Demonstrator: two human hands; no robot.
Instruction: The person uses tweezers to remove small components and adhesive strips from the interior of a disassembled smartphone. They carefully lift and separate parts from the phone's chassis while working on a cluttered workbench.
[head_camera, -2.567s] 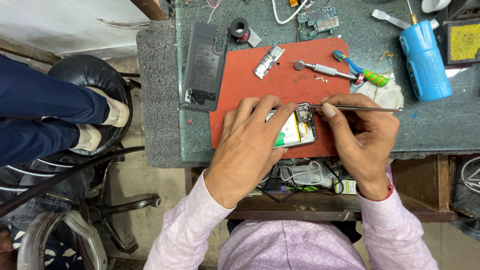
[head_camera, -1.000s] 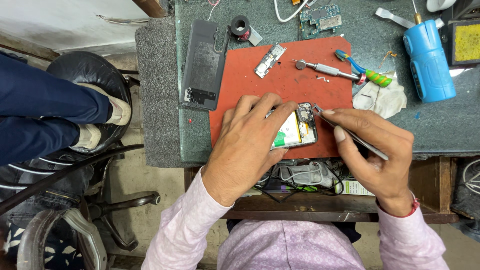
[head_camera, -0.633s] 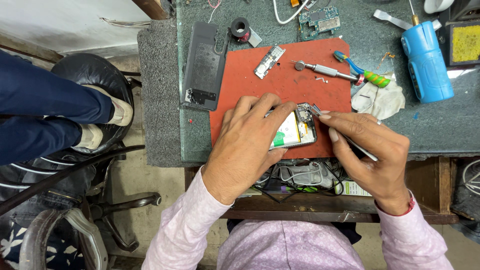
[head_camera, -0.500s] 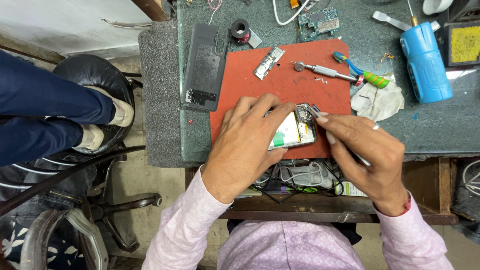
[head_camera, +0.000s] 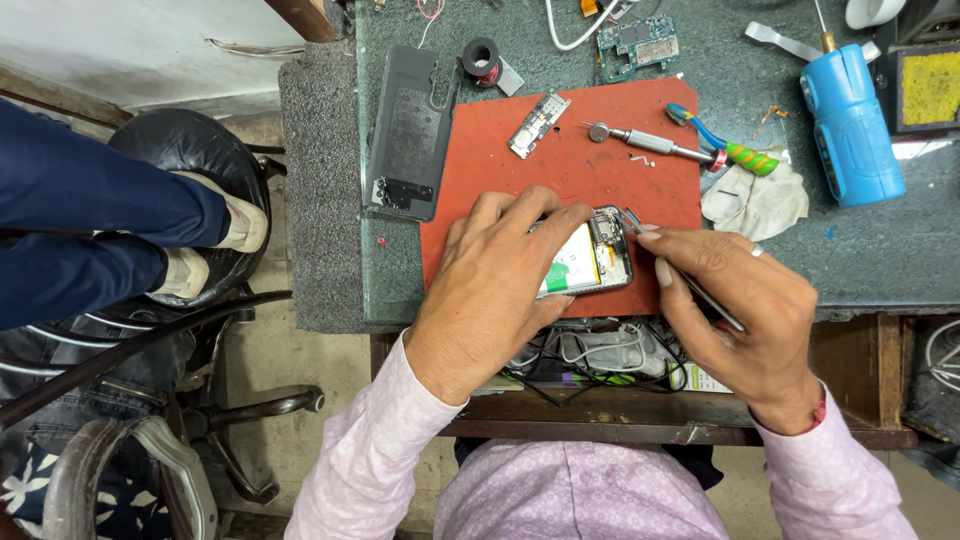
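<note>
An opened phone (head_camera: 592, 262) with its battery and board showing lies on a red mat (head_camera: 575, 170). My left hand (head_camera: 495, 285) lies over the phone's left part and holds it down. My right hand (head_camera: 742, 305) grips metal tweezers (head_camera: 640, 225), whose tip sits at the phone's upper right corner.
On the green bench top sit a dark phone back cover (head_camera: 408, 135), a small metal part (head_camera: 538, 108), a screwdriver (head_camera: 650, 142), a green-handled tool (head_camera: 735, 150), a white cloth (head_camera: 758, 200), a blue cylinder (head_camera: 850, 125), a circuit board (head_camera: 638, 42) and a tape roll (head_camera: 481, 58). Another person's legs (head_camera: 90, 230) rest on a stool at left.
My right hand has swung the tweezers from lying flat above the phone to pointing at its upper right corner, and has moved slightly closer. My left hand stays on the phone.
</note>
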